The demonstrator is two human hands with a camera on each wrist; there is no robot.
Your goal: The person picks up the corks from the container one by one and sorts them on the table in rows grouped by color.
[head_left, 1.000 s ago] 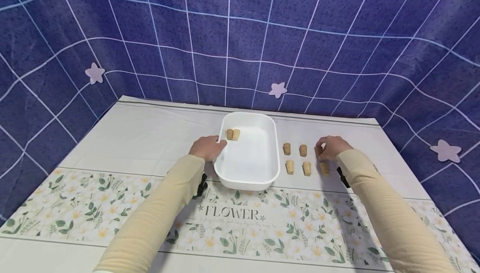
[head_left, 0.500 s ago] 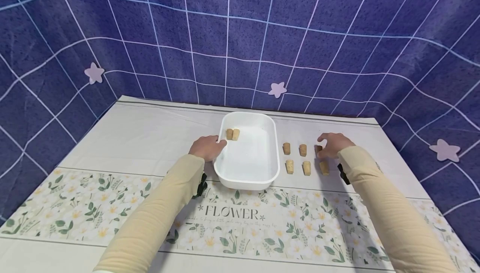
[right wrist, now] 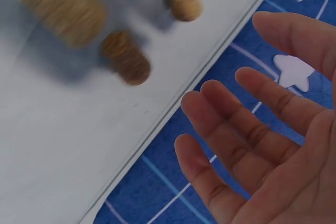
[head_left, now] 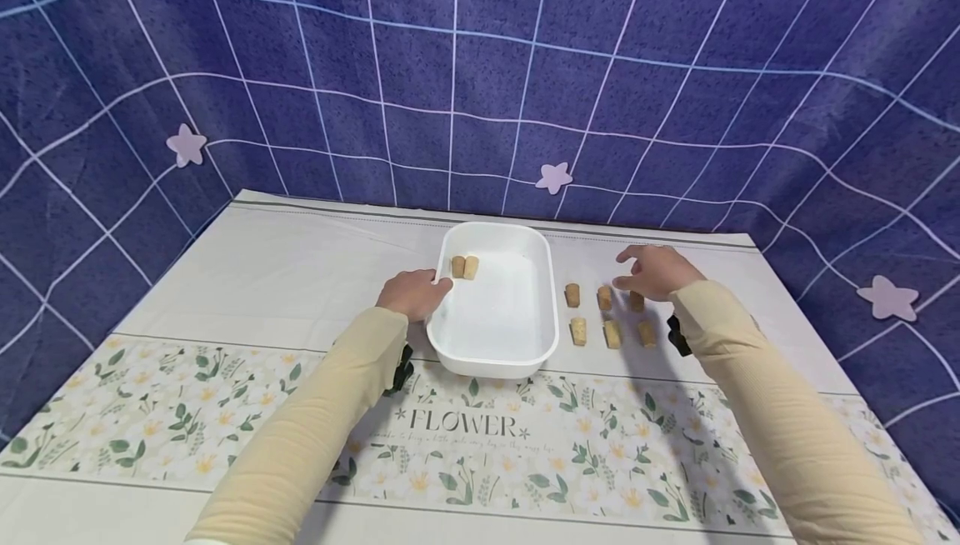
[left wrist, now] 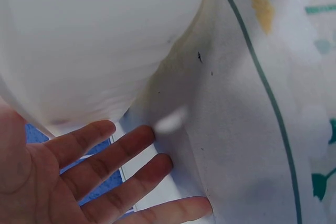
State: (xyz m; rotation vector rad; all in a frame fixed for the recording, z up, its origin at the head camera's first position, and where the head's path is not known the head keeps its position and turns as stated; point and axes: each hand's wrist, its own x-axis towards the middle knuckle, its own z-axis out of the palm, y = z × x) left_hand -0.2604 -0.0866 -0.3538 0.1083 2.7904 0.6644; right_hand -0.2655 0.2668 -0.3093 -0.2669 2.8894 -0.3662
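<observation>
My left hand (head_left: 411, 295) holds the left rim of a white plastic tray (head_left: 504, 320), thumb over the edge. In the left wrist view its fingers (left wrist: 113, 158) extend along the outer wall, with the thumb mostly hidden. Two cork stoppers (head_left: 464, 267) lie side by side in the tray's far left corner. Right of the tray, more corks lie in two rows of three, a far row (head_left: 604, 297) and a near row (head_left: 612, 334). Above the far row hovers my right hand (head_left: 654, 272), fingers spread and nothing in it; it partly covers the far right cork (head_left: 637, 302).
A white tablecloth (head_left: 315, 253) with a floral band (head_left: 247, 420) lettered FLOWER covers the table. Behind and beside it hangs a blue curtain (head_left: 337, 70) with a grid and star pattern, close to the table's back edge.
My right hand has let go of the far right cork, lifted, and moved up and left. That cork now lies in line with its row. The left hand and tray have stayed put.
</observation>
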